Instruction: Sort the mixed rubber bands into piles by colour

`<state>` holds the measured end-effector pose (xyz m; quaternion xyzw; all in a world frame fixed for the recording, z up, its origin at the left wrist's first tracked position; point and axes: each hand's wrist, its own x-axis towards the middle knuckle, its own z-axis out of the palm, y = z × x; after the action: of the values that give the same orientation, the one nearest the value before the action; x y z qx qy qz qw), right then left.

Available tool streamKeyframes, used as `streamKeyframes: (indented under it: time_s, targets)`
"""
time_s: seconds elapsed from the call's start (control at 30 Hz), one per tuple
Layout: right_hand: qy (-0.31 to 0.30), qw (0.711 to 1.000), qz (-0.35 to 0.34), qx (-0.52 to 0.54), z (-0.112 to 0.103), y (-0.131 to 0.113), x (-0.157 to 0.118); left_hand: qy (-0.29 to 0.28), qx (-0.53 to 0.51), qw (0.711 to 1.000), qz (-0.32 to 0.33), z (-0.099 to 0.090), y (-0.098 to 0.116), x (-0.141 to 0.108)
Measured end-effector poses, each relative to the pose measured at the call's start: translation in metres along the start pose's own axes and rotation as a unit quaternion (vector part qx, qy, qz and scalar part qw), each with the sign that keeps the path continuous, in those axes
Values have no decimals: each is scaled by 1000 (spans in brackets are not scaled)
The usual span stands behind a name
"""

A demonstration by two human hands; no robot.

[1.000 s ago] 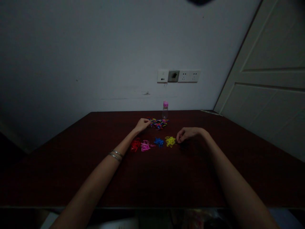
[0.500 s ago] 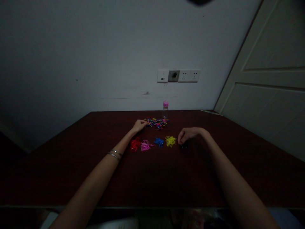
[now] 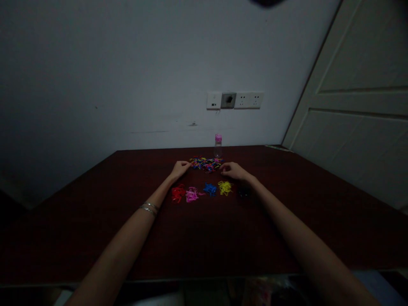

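Note:
A mixed heap of small, thin coloured pieces (image 3: 206, 164) that look like paper clips lies toward the back of the table. My left hand (image 3: 180, 168) is at its left edge, thumb and fingers pressed together; anything between them is too small to make out. At the heap's right edge is my right hand (image 3: 234, 170), fingers bent and slightly apart, nothing visible in them. Nearer me, sorted by colour, lie a red pile (image 3: 177, 194), a pink pile (image 3: 191, 194), a blue pile (image 3: 210, 189), a yellow pile (image 3: 225, 188) and a dim black pile (image 3: 244, 192).
Behind the heap stands a clear bottle (image 3: 218, 149) with a pink cap. The dark red table (image 3: 204, 238) meets a pale wall with sockets (image 3: 248, 100). A white panelled door (image 3: 360, 119) rises at the right.
My right hand has moved from the black pile up and left to the mixed heap's right edge. My left hand stays by the heap's left edge. The view has shifted slightly.

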<state>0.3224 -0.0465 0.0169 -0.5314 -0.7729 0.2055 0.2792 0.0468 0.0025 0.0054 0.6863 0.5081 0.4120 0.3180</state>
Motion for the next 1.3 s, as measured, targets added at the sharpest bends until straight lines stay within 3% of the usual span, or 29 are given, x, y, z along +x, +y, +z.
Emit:
streamKeyframes:
  time_s: [0.3,0.57,1.0,1.3]
  targets:
    - [25,997,-53,-59,27,-12,29,-1,27,999,23,0,-2,0]
    - [74,997,-31,-22,35,-9,30,-1,28,999,25,0,4,-4]
    - [97,991,4,95,14,3,26,-6,34,999,36,0,0,-2]
    - [87,995,-16,42,-3,-4,18,-4,46,998,52,1,-7,2]
